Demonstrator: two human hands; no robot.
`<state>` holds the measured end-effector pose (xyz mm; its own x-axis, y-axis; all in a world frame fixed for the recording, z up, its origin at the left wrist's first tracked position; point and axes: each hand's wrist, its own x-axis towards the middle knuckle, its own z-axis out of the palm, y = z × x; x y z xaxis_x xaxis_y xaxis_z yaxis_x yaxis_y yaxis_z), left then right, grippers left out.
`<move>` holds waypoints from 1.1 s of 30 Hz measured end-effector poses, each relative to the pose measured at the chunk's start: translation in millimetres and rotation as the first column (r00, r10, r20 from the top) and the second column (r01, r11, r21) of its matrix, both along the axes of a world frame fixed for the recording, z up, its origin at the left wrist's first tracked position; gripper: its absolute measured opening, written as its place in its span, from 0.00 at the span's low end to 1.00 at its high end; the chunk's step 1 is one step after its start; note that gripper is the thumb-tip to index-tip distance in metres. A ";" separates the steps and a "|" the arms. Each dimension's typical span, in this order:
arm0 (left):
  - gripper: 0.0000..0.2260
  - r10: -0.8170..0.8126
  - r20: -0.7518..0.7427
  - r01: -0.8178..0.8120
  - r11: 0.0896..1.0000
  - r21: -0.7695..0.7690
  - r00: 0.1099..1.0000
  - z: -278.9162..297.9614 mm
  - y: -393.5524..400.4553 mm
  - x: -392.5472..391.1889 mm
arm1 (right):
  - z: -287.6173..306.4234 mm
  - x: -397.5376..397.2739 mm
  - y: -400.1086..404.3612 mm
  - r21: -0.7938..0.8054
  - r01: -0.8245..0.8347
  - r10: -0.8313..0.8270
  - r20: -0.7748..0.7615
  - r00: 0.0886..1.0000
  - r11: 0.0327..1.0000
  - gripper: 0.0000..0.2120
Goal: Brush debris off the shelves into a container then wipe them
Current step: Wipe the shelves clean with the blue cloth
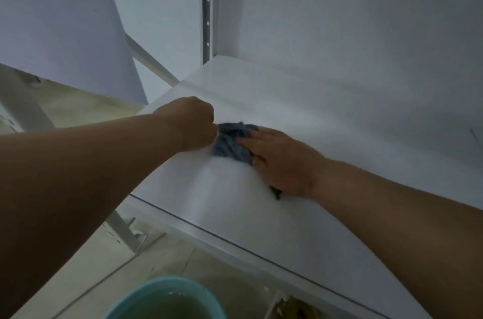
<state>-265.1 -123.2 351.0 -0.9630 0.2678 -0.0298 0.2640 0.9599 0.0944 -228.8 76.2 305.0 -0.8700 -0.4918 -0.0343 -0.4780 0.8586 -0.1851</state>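
White shelf (287, 99) against a white wall. Right hand (279, 159) lies flat, fingers straight, pressing a blue cloth (230, 143) onto the shelf. Left hand (190, 122) is curled into a fist touching the cloth's left edge; whether it grips the cloth is unclear. Teal bucket (146, 295) of water sits below the shelf's front edge.

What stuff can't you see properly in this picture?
- Left hand, head view: its fingers curl away behind the knuckles, so whether they grip the blue cloth is hidden.
- Cloth: the right hand lies flat over part of it.
- Teal bucket: cut off by the bottom edge.
- Shelf: too blurred to show debris or dampness.
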 end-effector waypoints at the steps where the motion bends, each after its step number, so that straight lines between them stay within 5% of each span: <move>1: 0.15 -0.022 -0.006 0.022 1.000 0.010 1.000 -1.4 5.0 0.8 | -4.7 -9.2 11.9 0.000 0.099 -0.099 -0.006 0.995 0.995 0.29; 6: 0.14 -0.097 0.005 0.096 0.995 0.031 0.995 -8.5 19.7 5.1 | -10.8 24.0 32.5 0.029 0.349 -0.346 -0.074 0.935 0.937 0.25; 11: 0.14 -0.134 0.038 0.132 0.989 0.060 0.990 -7.4 26.6 8.3 | -14.7 94.9 -12.5 -0.040 0.249 -0.252 -0.195 0.948 0.968 0.25; 16: 0.14 -0.164 0.030 0.162 0.984 0.074 0.986 -2.6 22.0 10.9 | -15.4 108.8 -85.3 -0.081 0.142 -0.148 -0.076 0.986 0.987 0.28; 22: 0.14 -0.118 0.053 0.118 0.993 0.011 0.992 -4.7 -0.1 18.2 | 10.7 84.9 -164.5 -0.003 0.133 -0.133 -0.054 0.990 0.991 0.16; 25: 0.13 -0.063 0.054 0.062 0.998 0.011 0.997 -10.7 -10.7 20.8 | 10.0 85.6 -159.5 0.003 0.093 -0.093 -0.066 0.994 0.996 0.20; 30: 0.14 -0.071 0.035 0.068 0.995 0.075 0.997 -19.6 13.4 33.9 | -8.0 99.9 -109.8 -0.206 0.013 -0.042 -0.141 0.989 0.978 0.17; 33: 0.15 -0.105 0.024 0.102 0.989 0.104 0.994 -14.9 38.9 42.7 | -2.9 92.7 -48.8 -0.095 0.108 -0.115 -0.075 0.991 0.990 0.20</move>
